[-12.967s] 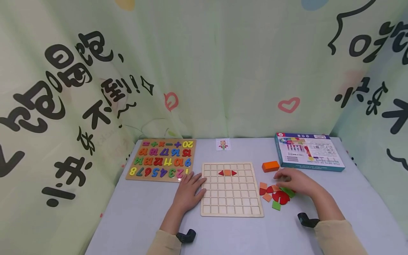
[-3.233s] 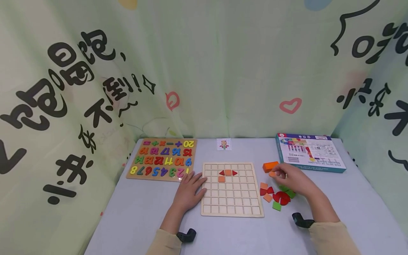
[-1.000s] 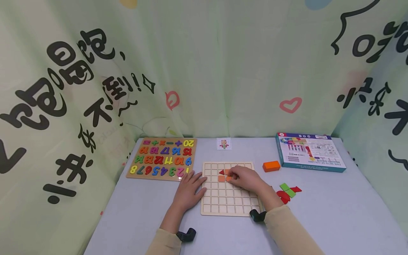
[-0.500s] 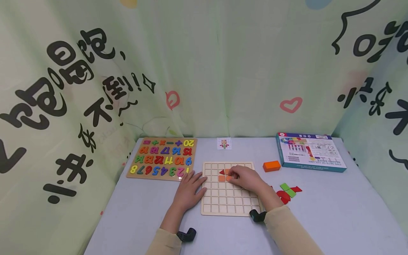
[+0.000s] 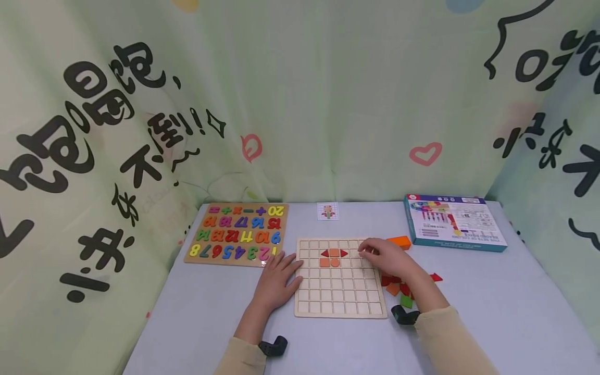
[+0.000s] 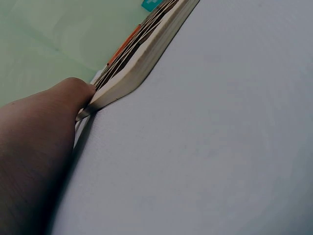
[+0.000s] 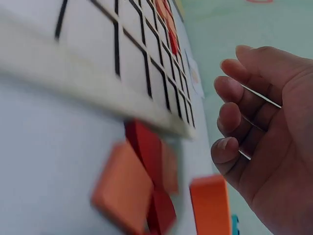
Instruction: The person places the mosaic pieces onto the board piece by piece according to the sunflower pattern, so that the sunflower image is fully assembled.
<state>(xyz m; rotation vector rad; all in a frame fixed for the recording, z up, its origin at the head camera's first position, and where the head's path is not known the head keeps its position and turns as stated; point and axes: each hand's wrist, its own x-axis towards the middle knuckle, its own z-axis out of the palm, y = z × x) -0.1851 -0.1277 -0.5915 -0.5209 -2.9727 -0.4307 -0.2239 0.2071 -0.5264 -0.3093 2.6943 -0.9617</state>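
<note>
My left hand (image 5: 277, 281) lies with straight fingers at the left edge of the wooden grid board (image 5: 339, 291). Its thumb touches the board's rim in the left wrist view. Over the board's upper right corner hovers my right hand (image 5: 385, 256), fingers loosely bent with nothing between them. On the board, an orange square (image 5: 334, 253) sits between two red triangles (image 5: 344, 253). One row nearer, an orange circle (image 5: 335, 263) is beside another orange square (image 5: 324, 263). Loose red pieces (image 7: 146, 147), orange pieces (image 7: 122, 186) and a green square (image 5: 406, 301) lie right of the board, partly hidden by my forearm.
A number puzzle board (image 5: 236, 234) lies at the back left. Behind the grid board is a small pattern card (image 5: 327, 211). An orange block (image 5: 400, 241) and a flat cardboard box (image 5: 454, 223) are at the back right, before the curtain (image 5: 328, 104).
An orange square, then an orange circle, came onto the board's second row. My right hand has let go of the circle and moved right. My left hand stays put.
</note>
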